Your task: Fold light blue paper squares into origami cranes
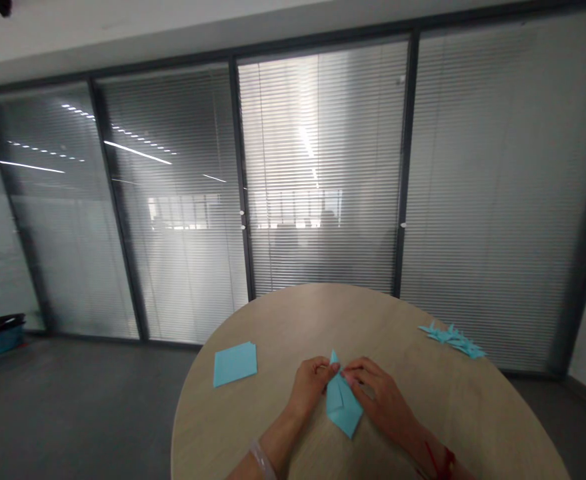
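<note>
Two hands [313,385] [380,393] pinch creased turquoise paper [343,407] on wood-grain tabletop [283,327].

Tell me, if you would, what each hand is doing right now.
Left hand: closed, pinching the folded blue paper.
Right hand: closed, pinching the same paper.

The folded paper [343,403] is smooth, matt and pale blue. The loose sheet [235,364] at ten o'clock and the folded pieces [451,339] at two o'clock look like the same matt paper. The table [273,320] has a smooth, low-sheen wood-grain finish. At twelve o'clock, the glass wall [493,200] is glossy, and its blinds [323,167] have fine, pale slats.
</note>
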`<state>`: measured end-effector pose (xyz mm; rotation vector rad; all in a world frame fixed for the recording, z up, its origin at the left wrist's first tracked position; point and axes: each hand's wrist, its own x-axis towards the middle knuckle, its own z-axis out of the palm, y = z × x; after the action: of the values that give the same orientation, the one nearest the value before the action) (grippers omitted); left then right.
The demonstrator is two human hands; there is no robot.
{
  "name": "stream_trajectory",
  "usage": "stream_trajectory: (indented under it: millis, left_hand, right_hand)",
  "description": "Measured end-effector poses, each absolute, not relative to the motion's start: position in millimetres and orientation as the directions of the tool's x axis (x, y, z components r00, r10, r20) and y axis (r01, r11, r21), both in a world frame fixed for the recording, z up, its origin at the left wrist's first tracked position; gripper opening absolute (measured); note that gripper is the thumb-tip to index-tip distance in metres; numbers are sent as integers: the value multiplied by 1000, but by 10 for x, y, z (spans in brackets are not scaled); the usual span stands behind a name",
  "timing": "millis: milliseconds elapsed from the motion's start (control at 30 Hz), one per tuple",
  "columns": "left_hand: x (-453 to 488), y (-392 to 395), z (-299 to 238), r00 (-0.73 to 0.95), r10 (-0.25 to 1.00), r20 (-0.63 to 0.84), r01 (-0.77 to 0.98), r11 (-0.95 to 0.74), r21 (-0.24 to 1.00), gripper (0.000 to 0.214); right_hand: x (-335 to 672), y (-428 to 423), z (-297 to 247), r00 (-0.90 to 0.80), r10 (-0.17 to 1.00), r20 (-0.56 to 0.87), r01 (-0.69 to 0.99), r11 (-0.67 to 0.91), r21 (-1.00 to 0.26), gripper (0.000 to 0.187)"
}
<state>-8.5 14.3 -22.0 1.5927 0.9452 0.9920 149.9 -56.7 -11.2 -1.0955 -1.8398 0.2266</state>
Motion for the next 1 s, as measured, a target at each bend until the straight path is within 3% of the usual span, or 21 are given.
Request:
stream_trajectory:
  millis: [133, 267, 500, 833, 1000]
  left_hand:
    - [-73, 120, -210, 361, 923, 135, 186, -213, 959, 46]
    - [-52, 31, -155, 454, 885, 101, 222, -223, 949, 44]
    - [-49, -73, -84, 516, 849, 113, 307, -306, 901, 47]
    - [-70, -95, -68, 584, 808, 76, 299, -301, 906, 35]
    - [-93, -62, -89, 615, 787, 49, 313, -301, 901, 43]
  right_hand:
    - [1537, -543, -70, -39, 853, 520, 453, 479, -752, 39]
    - [1574, -450, -87, 80, 934, 348, 324, 306, -895, 35]
    - [1571, -377, -162, 54, 947, 316, 236, 295, -926, 22]
    - [1585, -343, -209, 81, 953, 292, 209, 270, -940, 24]
    - [1600, -337, -223, 98, 945, 311, 189, 290, -938, 23]
